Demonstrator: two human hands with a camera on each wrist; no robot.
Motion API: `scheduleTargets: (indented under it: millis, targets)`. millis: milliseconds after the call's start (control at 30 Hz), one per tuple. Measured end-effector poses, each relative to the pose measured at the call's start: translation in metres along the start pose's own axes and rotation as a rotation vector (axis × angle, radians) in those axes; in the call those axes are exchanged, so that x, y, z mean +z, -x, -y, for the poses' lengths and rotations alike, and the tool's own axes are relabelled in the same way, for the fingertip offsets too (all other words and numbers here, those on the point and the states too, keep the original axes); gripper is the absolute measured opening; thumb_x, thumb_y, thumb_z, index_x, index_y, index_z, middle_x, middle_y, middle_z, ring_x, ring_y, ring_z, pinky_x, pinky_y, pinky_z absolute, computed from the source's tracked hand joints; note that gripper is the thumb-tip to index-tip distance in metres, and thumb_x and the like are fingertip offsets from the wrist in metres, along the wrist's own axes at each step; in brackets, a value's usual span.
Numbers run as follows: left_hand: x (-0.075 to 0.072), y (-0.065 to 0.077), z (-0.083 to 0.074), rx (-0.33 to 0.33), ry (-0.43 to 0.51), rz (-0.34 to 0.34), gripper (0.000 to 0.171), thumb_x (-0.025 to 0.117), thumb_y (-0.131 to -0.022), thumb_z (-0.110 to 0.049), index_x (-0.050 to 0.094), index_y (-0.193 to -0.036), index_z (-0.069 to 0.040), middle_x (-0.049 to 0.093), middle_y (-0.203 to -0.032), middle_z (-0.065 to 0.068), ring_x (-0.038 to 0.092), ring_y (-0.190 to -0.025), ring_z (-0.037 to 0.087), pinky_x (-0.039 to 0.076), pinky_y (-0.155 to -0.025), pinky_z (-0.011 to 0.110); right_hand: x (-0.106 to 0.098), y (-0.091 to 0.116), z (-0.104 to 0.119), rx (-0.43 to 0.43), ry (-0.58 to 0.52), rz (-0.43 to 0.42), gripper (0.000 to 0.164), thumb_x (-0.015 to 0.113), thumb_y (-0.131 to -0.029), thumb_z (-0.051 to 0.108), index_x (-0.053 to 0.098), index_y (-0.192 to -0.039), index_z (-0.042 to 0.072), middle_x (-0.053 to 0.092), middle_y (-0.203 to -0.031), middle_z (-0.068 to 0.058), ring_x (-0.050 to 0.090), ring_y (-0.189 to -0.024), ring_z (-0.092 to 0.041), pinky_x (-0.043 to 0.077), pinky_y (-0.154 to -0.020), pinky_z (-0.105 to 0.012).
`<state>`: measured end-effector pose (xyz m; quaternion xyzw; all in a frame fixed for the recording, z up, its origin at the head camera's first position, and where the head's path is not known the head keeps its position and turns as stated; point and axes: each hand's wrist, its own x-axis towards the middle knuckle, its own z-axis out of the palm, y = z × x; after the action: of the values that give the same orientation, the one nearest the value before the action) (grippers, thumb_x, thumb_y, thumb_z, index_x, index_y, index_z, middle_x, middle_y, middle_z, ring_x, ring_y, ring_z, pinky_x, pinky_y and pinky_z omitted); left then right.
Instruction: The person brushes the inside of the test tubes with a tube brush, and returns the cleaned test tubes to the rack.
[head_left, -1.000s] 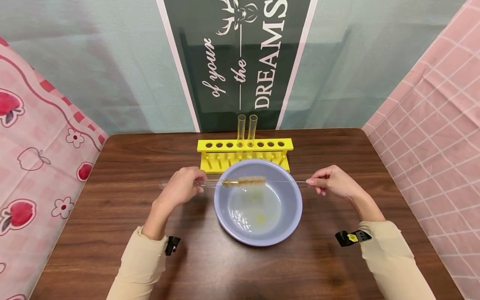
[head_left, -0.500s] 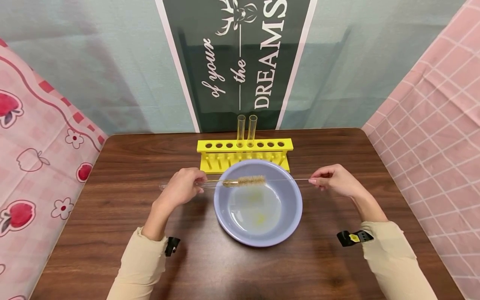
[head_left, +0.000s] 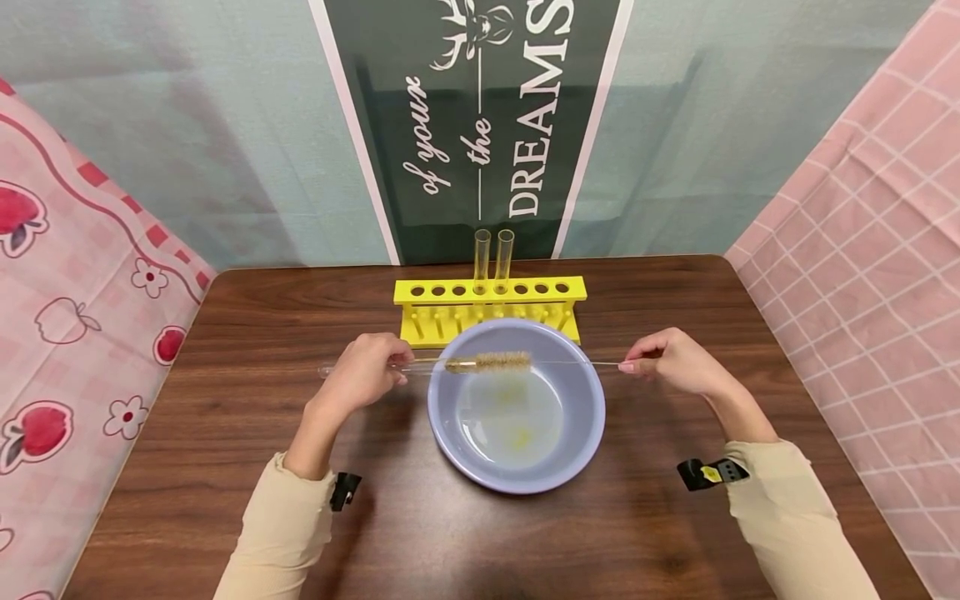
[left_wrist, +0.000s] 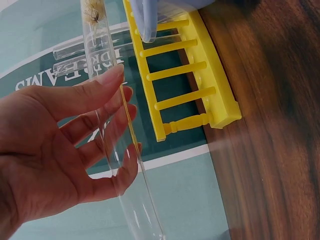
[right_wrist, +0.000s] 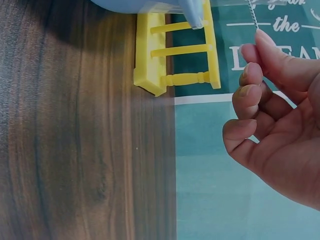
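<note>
In the head view, my left hand (head_left: 365, 371) holds a clear glass test tube (head_left: 420, 367) level over the left rim of a lilac basin (head_left: 517, 481). The left wrist view shows thumb and fingers curled round the tube (left_wrist: 116, 155). A tan-bristled test tube brush (head_left: 504, 361) lies in line with the tube. Its left end sits inside the tube's mouth and the rest of the bristles are outside. To the right of the basin, my right hand (head_left: 670, 362) pinches the end of the brush's thin twisted wire handle (right_wrist: 252, 15) between thumb and forefinger.
Behind the basin stands a yellow test tube rack (head_left: 423, 333), holding two upright test tubes (head_left: 482, 254). Cloudy water with yellowish patches lies in the basin. All stand on a dark brown wooden table (head_left: 262, 333), with printed cloths hanging behind and at both sides.
My right hand has shifted slightly right, and the wire's outer end dips a little lower than half a second ago. The left hand, tube and bristles look almost the same.
</note>
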<state>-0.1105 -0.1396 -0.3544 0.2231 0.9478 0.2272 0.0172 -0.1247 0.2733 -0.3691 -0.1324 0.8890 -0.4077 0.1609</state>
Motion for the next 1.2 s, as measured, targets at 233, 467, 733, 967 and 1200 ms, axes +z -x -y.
scheduleTargets:
  millis: [233, 467, 733, 967, 1200]
  targets:
    - [-0.001, -0.003, 0.0, -0.027, 0.006, -0.039, 0.016, 0.074, -0.066, 0.004, 0.068, -0.077, -0.006, 0.063, -0.075, 0.003, 0.059, -0.069, 0.018, 0.048, -0.064, 0.038, -0.002, 0.0, 0.004, -0.113, 0.042, -0.035, 0.008, 0.071, -0.078, 0.01, 0.069, -0.071, 0.01, 0.058, -0.064, -0.001, 0.05, -0.055, -0.015, 0.042, -0.048, -0.027]
    - [0.001, -0.007, -0.002, -0.029, -0.024, -0.053, 0.015, 0.071, -0.065, 0.006, 0.067, -0.074, -0.005, 0.057, -0.068, 0.002, 0.053, -0.064, 0.018, 0.045, -0.06, 0.037, -0.001, -0.001, 0.005, -0.235, 0.113, -0.069, 0.014, 0.07, -0.077, 0.005, 0.068, -0.067, 0.015, 0.057, -0.062, 0.002, 0.048, -0.053, -0.009, 0.04, -0.048, -0.023]
    - [0.001, -0.01, -0.004, -0.027, -0.058, -0.064, 0.018, 0.068, -0.065, 0.009, 0.064, -0.07, -0.007, 0.05, -0.064, 0.0, 0.047, -0.062, 0.017, 0.039, -0.055, 0.033, 0.001, -0.001, 0.006, -0.282, 0.141, -0.075, 0.02, 0.07, -0.075, -0.002, 0.068, -0.065, 0.016, 0.056, -0.061, 0.005, 0.045, -0.053, -0.007, 0.038, -0.047, -0.023]
    - [-0.001, -0.011, -0.007, -0.052, -0.051, -0.029, 0.014, 0.068, -0.068, 0.008, 0.066, -0.075, -0.005, 0.054, -0.067, 0.002, 0.048, -0.064, 0.018, 0.04, -0.058, 0.033, 0.004, -0.003, 0.009, -0.333, 0.184, -0.101, 0.022, 0.07, -0.073, -0.006, 0.068, -0.065, 0.014, 0.055, -0.06, 0.005, 0.047, -0.052, -0.011, 0.039, -0.047, -0.023]
    - [-0.005, -0.013, -0.01, -0.067, -0.043, 0.024, 0.012, 0.068, -0.071, 0.007, 0.067, -0.074, -0.004, 0.053, -0.066, 0.002, 0.047, -0.064, 0.019, 0.04, -0.058, 0.033, 0.006, -0.005, 0.011, -0.371, 0.199, -0.124, 0.025, 0.07, -0.071, -0.007, 0.067, -0.063, 0.016, 0.053, -0.06, 0.013, 0.046, -0.051, -0.006, 0.039, -0.047, -0.022]
